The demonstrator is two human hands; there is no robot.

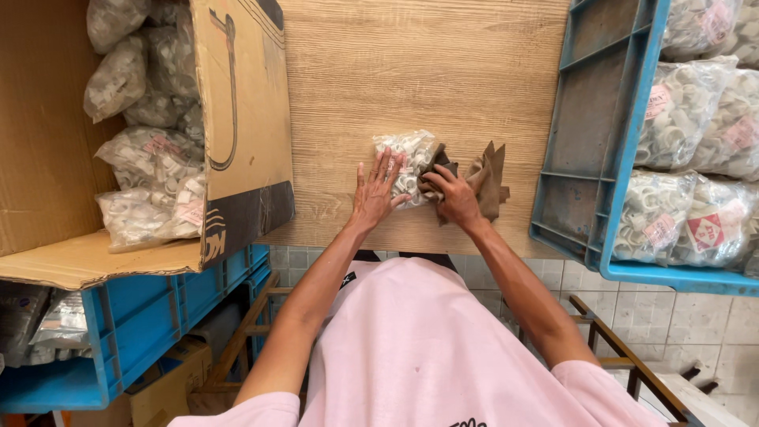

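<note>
Bag in hand: clear bag of white rings (411,162) on the tabletop (356,87), under both sets of fingers.
Left hand (373,194): fingers spread flat on it.
Right hand (452,194): fingers closed on a brown cloth (484,178) against the bag.
Progress: judged mid-wipe; bags fill the cardboard box (237,119) beyond the left fingers and the blue crate (589,134) beyond the right.

A cardboard box (237,119) at the desk's (443,71) left edge holds bagged white fittings (150,170). A blue crate (601,134) at the right edge holds more bags (680,111). Another blue crate (150,316) sits below the box.
</note>
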